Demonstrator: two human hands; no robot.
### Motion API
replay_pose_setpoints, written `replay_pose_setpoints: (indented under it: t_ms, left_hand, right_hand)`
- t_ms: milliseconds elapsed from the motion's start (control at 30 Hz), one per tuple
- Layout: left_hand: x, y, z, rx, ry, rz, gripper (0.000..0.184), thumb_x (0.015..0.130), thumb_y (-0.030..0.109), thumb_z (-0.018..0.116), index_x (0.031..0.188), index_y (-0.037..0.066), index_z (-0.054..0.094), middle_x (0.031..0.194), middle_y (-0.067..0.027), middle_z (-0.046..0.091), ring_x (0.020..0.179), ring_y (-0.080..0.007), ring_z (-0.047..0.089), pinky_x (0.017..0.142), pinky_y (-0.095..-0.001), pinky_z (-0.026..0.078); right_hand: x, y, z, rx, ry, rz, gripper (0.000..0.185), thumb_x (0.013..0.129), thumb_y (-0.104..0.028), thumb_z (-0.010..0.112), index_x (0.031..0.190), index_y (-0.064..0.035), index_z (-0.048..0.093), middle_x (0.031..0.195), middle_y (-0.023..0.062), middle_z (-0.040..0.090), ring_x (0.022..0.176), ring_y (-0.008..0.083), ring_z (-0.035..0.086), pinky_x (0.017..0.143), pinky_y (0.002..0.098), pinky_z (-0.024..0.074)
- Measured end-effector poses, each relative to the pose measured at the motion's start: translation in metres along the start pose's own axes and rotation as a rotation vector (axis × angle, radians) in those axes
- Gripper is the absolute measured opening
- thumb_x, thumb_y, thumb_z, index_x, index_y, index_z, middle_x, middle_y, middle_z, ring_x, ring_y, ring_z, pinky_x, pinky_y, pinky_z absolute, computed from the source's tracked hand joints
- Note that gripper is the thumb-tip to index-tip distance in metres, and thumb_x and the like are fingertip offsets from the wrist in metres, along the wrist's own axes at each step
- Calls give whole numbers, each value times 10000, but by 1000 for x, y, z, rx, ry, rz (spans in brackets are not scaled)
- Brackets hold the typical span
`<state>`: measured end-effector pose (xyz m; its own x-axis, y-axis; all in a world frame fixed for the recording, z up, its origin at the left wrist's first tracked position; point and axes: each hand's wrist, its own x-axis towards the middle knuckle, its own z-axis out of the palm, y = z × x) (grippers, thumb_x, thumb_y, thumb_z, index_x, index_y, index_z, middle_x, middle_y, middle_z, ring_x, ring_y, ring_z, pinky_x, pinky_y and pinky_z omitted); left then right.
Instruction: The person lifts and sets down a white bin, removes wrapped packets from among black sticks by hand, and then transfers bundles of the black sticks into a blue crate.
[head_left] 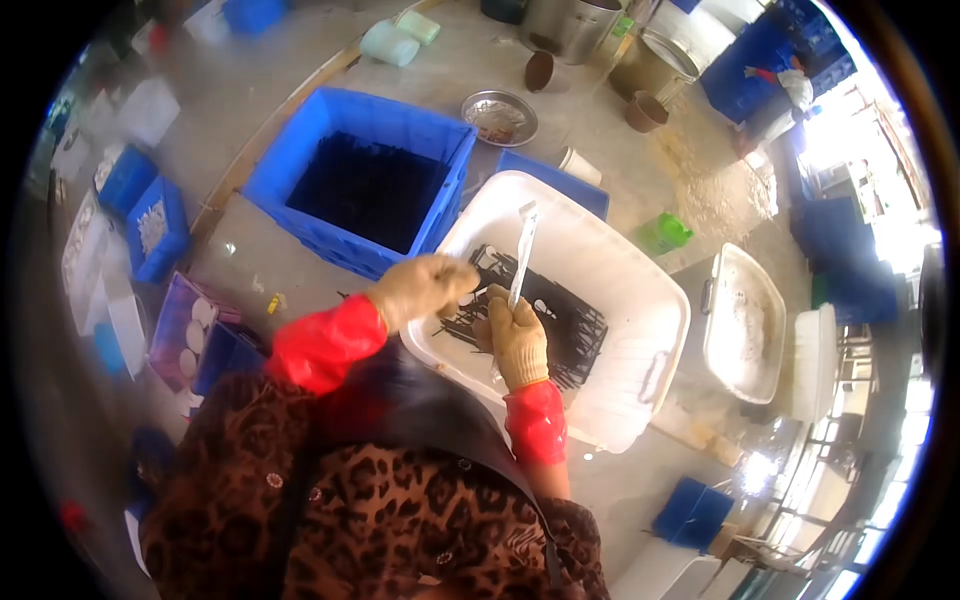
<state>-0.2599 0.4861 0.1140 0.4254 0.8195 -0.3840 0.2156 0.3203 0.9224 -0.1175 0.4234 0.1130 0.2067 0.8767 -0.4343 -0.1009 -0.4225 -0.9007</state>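
Observation:
My right hand (520, 342), in a tan work glove, is closed around a long, thin, silvery-white strip (525, 252) that points up and away from me. To its left, my left hand (422, 288) wears a similar glove; its fingers are curled, and whatever they may hold is hidden. Both hands are over a large white plastic tub (625, 262). Thin dark sticks (572, 325) lie in its bottom, with a few small whitish pieces among them. Red sleeves cover both forearms.
A blue crate (345, 112) of dark material stands left of the tub. Beyond are a round metal pan (500, 116), a brown pot (646, 112) and large metal pots. Another white tub (745, 320) sits at right. A person (785, 100) is at the far right.

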Motion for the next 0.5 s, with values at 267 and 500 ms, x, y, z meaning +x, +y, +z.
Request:
replay_pose_setpoints:
  t_ms: [267,500]
  left_hand:
    - [55,3,-63,-643,-269,25,284,843,260,479,885,-17,526,636,-32,530,482,-99,486,519,-253,436]
    - [32,9,-32,-1196,-528,-233,176,855,153,408,773,25,497,571,10,465,448,-84,442,551,-230,417]
  right_hand:
    - [-6,9,35,-107,117,-303,428,855,-312,442,1107,34,462,843,106,573,707,175,569,663,283,479]
    - [-18,-5,46,-172,670,-789,433,896,-241,354,1228,36,329,1156,191,452,1078,235,433,916,338,345]
